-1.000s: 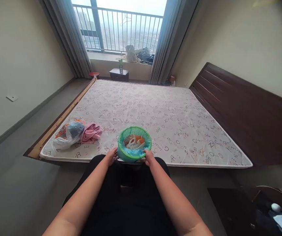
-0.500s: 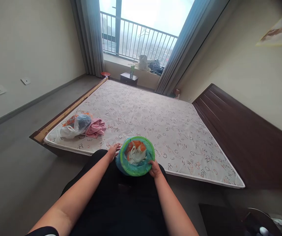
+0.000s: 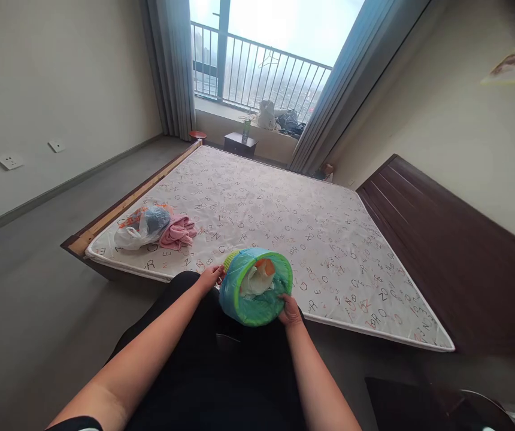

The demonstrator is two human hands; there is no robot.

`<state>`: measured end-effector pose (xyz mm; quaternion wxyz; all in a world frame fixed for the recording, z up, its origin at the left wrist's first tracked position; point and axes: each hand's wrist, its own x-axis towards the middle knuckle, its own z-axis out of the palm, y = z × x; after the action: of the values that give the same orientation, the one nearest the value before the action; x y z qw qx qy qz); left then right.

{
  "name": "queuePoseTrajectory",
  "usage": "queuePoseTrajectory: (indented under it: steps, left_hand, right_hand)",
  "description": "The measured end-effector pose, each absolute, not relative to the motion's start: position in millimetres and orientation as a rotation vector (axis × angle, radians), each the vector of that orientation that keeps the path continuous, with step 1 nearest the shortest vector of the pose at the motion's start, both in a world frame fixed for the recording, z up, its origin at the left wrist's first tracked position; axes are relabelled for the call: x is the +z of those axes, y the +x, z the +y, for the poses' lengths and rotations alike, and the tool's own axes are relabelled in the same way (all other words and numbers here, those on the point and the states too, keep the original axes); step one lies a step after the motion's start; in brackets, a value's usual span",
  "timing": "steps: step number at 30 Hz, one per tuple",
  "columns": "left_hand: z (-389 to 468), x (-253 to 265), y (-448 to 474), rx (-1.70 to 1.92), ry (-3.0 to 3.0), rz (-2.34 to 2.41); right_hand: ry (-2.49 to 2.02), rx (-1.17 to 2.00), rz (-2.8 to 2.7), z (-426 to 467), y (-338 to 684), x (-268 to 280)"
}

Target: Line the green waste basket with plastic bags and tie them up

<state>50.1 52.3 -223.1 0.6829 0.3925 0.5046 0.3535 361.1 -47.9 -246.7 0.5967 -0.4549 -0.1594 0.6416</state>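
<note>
At the lower centre of the frame, a green-rimmed bin (image 3: 254, 316) tilts, mouth facing right and nearward, by the near edge of the mattress (image 3: 275, 209). The right hand (image 3: 290, 309) grips its rim; the left hand (image 3: 212, 276), fingers bent, meets its yellow-green end, firmness of hold undeterminable. Left of centre, a pink cloth (image 3: 178, 232) touches a plastic bag (image 3: 137, 230); patterned mattress stretches rightward to the headboard (image 3: 437, 239).
</note>
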Motion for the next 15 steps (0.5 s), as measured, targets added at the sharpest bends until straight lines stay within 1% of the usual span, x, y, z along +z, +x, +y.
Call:
queuePoseTrajectory:
  steps: [4,8,13,15]
  left_hand:
    - [42.3,-219.4,54.5,0.659,0.947,1.085]
    - [40.8,-209.4,49.2,0.700,0.918,1.082]
    - [38.6,-161.0,51.8,1.004,0.734,0.948]
    - [28.7,-140.9,70.7,0.937,0.780,0.918]
  right_hand:
    - [-1.049,1.476,-0.367,-47.5,365.3,-241.9]
    - [-1.068,1.457,-0.333,-47.0,363.7,-241.4]
    - [-1.204,1.246,-0.289,-42.9,352.0,-252.2]
    - [-1.228,1.181,-0.279,-41.0,347.4,-254.8]
